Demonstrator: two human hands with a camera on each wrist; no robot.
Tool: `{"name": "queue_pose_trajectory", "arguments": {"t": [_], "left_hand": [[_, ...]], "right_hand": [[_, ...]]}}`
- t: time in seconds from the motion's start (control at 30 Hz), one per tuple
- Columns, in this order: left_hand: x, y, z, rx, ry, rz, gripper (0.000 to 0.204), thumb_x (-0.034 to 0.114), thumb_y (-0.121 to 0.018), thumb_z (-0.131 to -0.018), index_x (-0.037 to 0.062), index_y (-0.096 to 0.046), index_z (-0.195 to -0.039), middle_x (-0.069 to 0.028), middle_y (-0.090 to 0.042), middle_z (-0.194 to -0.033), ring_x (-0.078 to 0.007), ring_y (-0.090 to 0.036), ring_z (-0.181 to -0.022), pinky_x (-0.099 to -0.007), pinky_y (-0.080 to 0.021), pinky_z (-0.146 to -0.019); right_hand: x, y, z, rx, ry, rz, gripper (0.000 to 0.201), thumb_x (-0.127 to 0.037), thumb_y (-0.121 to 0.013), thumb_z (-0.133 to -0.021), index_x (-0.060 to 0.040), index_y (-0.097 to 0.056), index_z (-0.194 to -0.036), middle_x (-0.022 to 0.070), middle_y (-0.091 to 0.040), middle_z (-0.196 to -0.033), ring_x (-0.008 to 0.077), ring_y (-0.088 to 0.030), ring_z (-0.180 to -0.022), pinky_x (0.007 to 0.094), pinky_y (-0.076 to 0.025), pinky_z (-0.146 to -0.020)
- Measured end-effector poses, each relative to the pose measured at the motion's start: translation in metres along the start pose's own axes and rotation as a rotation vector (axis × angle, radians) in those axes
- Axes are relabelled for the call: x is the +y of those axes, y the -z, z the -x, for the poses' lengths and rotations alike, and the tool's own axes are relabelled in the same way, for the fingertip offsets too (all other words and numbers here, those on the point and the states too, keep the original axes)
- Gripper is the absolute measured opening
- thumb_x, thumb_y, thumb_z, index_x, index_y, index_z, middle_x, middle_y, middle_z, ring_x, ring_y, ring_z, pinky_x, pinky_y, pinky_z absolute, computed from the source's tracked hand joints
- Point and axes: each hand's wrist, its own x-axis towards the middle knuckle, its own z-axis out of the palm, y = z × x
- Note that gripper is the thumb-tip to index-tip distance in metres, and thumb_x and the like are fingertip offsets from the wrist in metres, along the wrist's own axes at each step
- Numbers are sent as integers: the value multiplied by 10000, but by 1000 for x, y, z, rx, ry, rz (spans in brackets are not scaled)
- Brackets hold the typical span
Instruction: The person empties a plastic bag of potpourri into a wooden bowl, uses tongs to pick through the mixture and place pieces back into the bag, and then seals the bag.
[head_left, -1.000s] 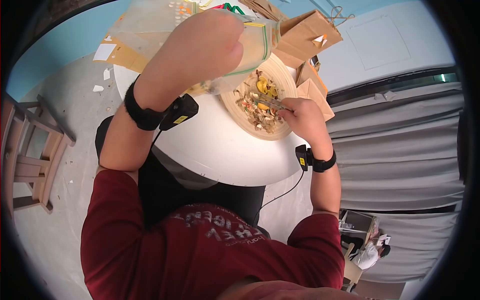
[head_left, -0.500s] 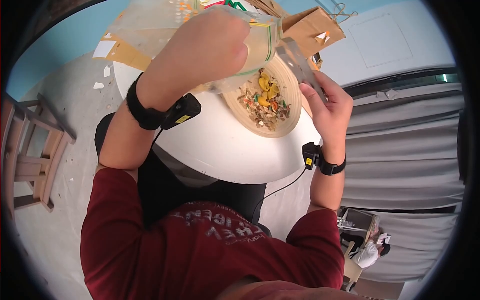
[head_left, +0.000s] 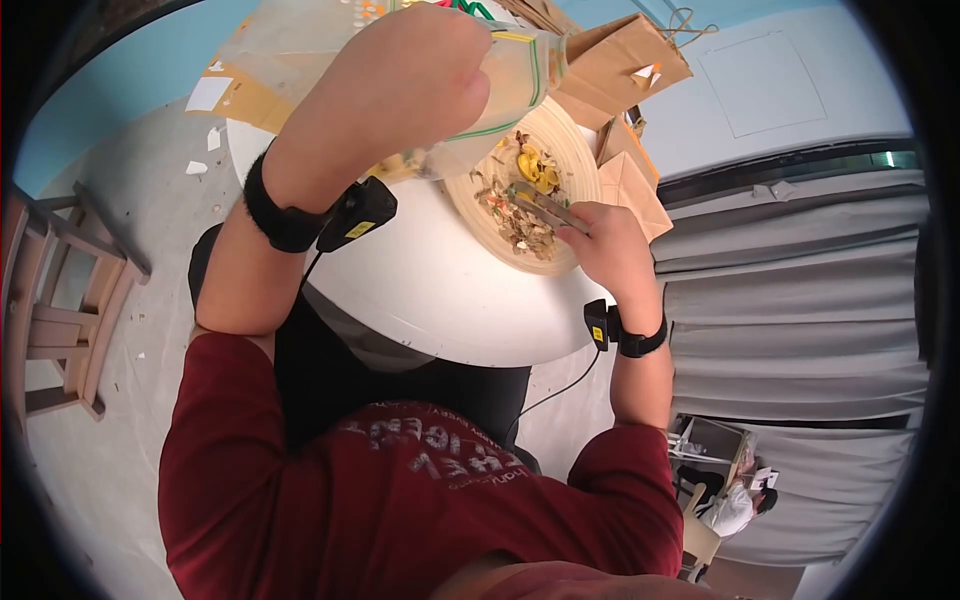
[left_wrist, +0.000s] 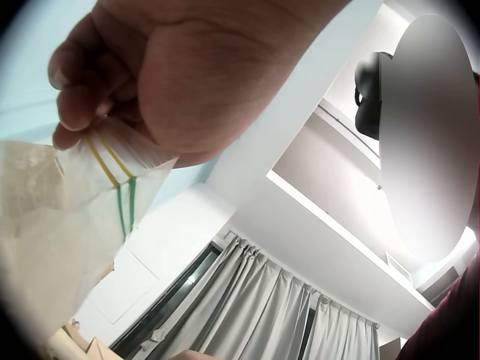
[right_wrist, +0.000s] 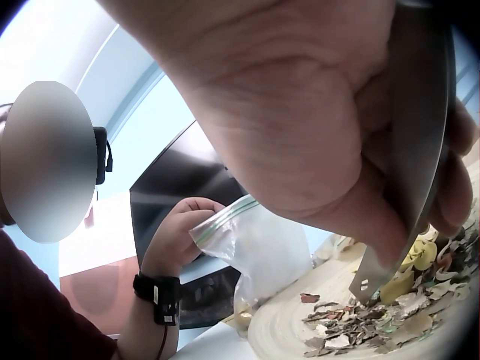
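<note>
My left hand grips the upper edge of a clear zip-top bag with a green and yellow seal line, its mouth beside the plate. Some pale yellowish pieces show low in the bag. With thumb and fingers my right hand holds metal tongs, their tips down among dried potpourri-like flakes. These brown, green and reddish bits lie with curled yellow pieces on a round, light wooden plate. I cannot tell whether the tongs pinch any flakes.
The plate stands on a round white table. Behind it is a brown paper bag, with a smaller paper bag to the right. A wooden chair is at the left, and another person sits far off at the right.
My right hand raised the tongs from the plate toward the bag's mouth, then lowered them back into the flakes. My left hand has stayed nearly in place with the bag.
</note>
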Motion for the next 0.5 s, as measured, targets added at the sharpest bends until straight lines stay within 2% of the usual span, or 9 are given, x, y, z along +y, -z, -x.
{"name": "queue_pose_trajectory", "arguments": {"t": [0.13,0.33,0.43,0.5], "left_hand": [[1,1,0,2,-3,7,143,83,-576,-821,-32,-626,-752,-249,-582,-700,-449,-585,-675,-499,-476,-636],[-3,-2,0,-15,-3,19,142,82,-570,-818,-30,-635,-759,-243,-582,-692,-443,-578,-660,-497,-469,-623],[-3,-1,0,-37,8,19,140,80,-565,-814,-30,-628,-755,-240,-575,-683,-441,-569,-649,-495,-460,-612],[-2,-1,0,-39,12,21,140,79,-563,-812,-31,-622,-750,-238,-569,-677,-440,-564,-644,-494,-455,-607]], "right_hand": [[1,1,-2,17,60,85,156,-189,-742,-841,-39,-733,-883,207,-694,-820,417,-680,-815,487,-543,-716],[-3,8,-1,89,4,-125,147,-182,-739,-843,-42,-733,-886,203,-694,-825,421,-677,-811,483,-543,-714],[-8,11,1,68,-31,-98,149,-187,-740,-845,-45,-736,-889,206,-694,-828,419,-679,-808,481,-544,-716],[-3,4,0,40,14,3,152,-192,-741,-847,-45,-738,-887,210,-693,-826,419,-681,-806,482,-543,-717]]}}
